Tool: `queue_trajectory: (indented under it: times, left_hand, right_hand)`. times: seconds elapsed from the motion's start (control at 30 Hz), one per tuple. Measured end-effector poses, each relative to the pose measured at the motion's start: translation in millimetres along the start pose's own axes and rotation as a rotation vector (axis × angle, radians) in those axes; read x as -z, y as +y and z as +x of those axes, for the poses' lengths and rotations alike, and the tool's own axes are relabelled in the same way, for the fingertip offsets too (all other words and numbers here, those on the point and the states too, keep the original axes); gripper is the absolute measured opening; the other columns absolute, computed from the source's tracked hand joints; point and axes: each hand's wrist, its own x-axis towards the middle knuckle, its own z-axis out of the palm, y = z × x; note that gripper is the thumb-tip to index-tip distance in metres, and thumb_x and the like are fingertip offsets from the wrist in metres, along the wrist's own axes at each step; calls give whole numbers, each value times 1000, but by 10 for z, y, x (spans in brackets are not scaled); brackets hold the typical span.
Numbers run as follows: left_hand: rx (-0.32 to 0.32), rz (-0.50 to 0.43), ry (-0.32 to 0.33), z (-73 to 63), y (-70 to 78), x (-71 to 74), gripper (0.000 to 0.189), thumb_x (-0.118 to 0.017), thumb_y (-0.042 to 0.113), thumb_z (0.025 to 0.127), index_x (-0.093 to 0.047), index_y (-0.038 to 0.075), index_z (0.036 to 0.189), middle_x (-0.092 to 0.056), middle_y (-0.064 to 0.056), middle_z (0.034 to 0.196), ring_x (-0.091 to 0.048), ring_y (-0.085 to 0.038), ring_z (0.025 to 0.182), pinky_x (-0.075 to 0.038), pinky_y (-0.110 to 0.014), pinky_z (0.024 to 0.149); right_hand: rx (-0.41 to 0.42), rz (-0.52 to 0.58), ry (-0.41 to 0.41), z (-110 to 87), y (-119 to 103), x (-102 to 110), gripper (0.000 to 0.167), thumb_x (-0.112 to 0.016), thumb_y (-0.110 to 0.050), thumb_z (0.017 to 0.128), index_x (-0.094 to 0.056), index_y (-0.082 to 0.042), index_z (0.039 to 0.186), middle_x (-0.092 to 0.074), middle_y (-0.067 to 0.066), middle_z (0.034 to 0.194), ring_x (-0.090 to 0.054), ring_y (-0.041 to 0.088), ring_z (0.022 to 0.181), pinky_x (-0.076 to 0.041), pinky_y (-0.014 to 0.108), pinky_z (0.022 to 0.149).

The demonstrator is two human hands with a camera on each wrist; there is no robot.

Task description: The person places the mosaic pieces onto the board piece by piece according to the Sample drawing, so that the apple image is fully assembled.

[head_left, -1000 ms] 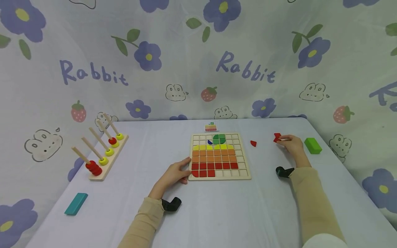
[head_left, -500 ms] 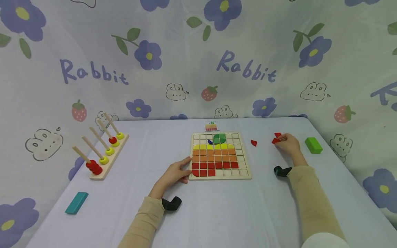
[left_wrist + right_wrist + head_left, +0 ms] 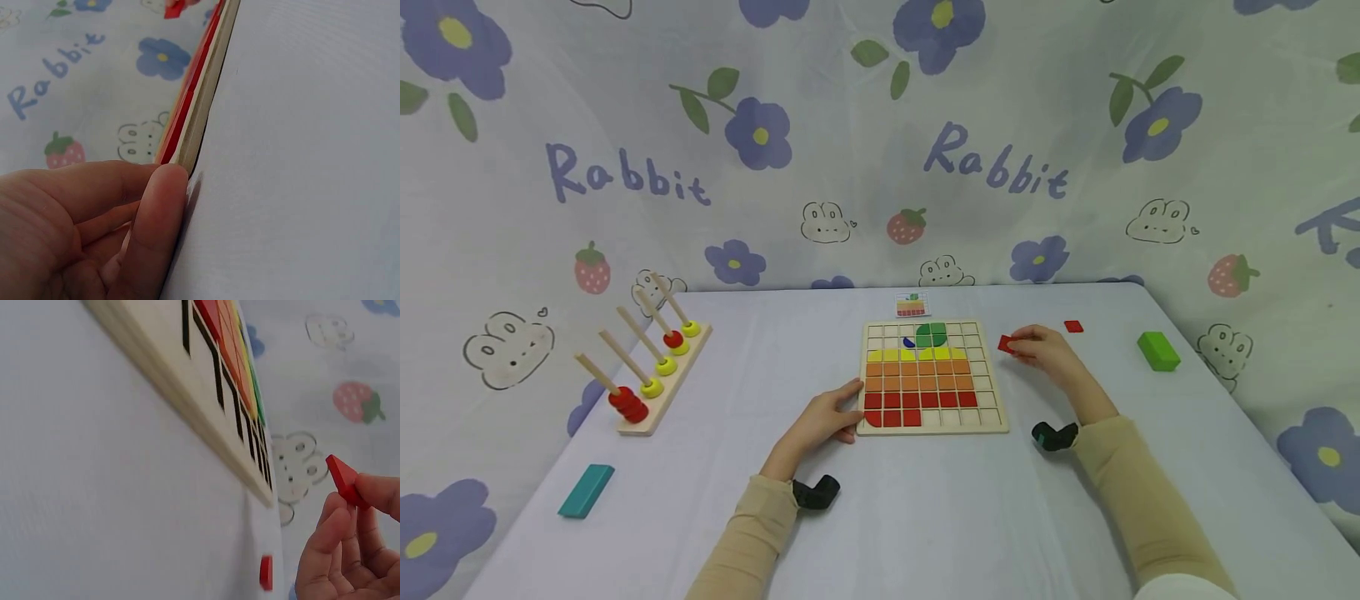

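My left hand [image 3: 822, 418] rests against the left edge of a wooden grid board [image 3: 988, 421], thumb at its near corner. In the left wrist view, the thumb and index finger touch the board's edge [image 3: 206, 106]. Red, orange, yellow, green and blue tiles lie in the grid. Just right of the board, my right hand [image 3: 1048, 354] pinches a red tile [image 3: 344, 481] between thumb and fingers, above the table. Below it, another red piece [image 3: 266, 572] lies on the cloth; in the head view the hand and held tile hide it. A further red tile [image 3: 1073, 326] lies farther right.
A small pattern card [image 3: 912, 305] lies behind the board. At left stands a peg stand [image 3: 662, 379] with red and yellow rings, and nearer is a teal block [image 3: 586, 492]. A green block [image 3: 1158, 352] sits at right on the white-covered table.
My right hand has picked up a red tile from the pair at right and carried it left, close to the board. My left hand has stayed at the board's edge.
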Motion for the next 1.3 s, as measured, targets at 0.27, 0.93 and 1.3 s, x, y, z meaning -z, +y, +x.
queue_trajectory:
  times: [0.27, 0.93, 1.3]
  left_hand:
    - [9, 1, 9, -2, 13, -7, 59, -62, 11, 88, -38, 11, 142, -62, -12, 94, -56, -11, 49, -51, -27, 52]
    - [-9, -11, -6, -4, 55, 6, 60, -61, 9, 88, -36, 8, 143, -64, -10, 84, -56, -11, 49, -51, -28, 52]
    - [-12, 2, 0, -13, 43, 3, 60, -61, 9, 87, -37, 7, 142, -64, -14, 102, -56, -11, 49, -52, -28, 53]
  right_hand:
    - [2, -138, -166, -174, -97, -633, 31, -66, -11, 85, -54, 3, 110, -55, 9, 98, -55, 17, 88, -51, 25, 78]
    - [194, -570, -228, -391, -45, -1161, 7, -71, -14, 80, -64, -13, 77, -60, -2, 74, -53, 15, 72, -44, 26, 65]
    - [228, -625, -224, -405, -19, -1200, 10, -73, -16, 79, -64, -14, 74, -56, -2, 68, -49, 15, 66, -41, 26, 58]
